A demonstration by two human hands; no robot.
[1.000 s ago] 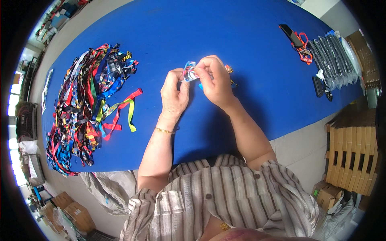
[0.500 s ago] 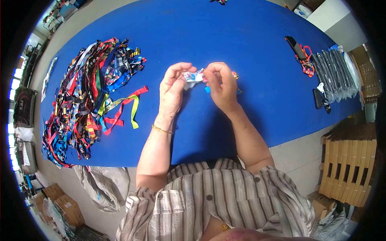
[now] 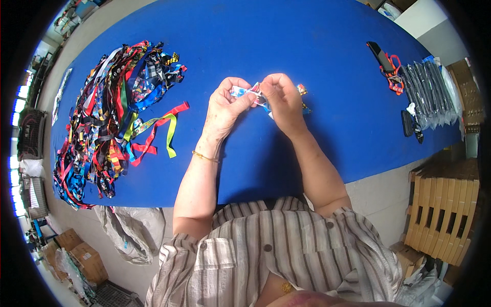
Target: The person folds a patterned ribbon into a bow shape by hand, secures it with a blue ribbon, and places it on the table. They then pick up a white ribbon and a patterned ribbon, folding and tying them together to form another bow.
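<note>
Over the middle of the table, my left hand point(image 3: 228, 105) pinches a white, blue and pink printed ribbon point(image 3: 238, 91) between thumb and fingers. My right hand point(image 3: 283, 102) is closed on the same ribbon just to the right, so the fingertips of both hands nearly meet. Part of the ribbon is covered by my fingers. Small colourful pieces point(image 3: 302, 91) show just past my right hand; whether they join the held ribbon I cannot tell. On the left lies a large heap of printed fabric ribbons point(image 3: 110, 117), with a few red and lime-green ends trailing toward my left hand.
The blue table point(image 3: 255, 46) spreads all around. At its right side lie a black phone-like object point(image 3: 377, 53), orange-red straps point(image 3: 394, 77), a row of dark plastic-wrapped packs point(image 3: 427, 94) and a small black item point(image 3: 407, 124). Stacked cardboard point(image 3: 442, 217) stands off the right edge.
My hands have drawn closer together on the ribbon, and my left thumb now reaches toward my right fingertips. The table's contents have shifted slightly in view.
</note>
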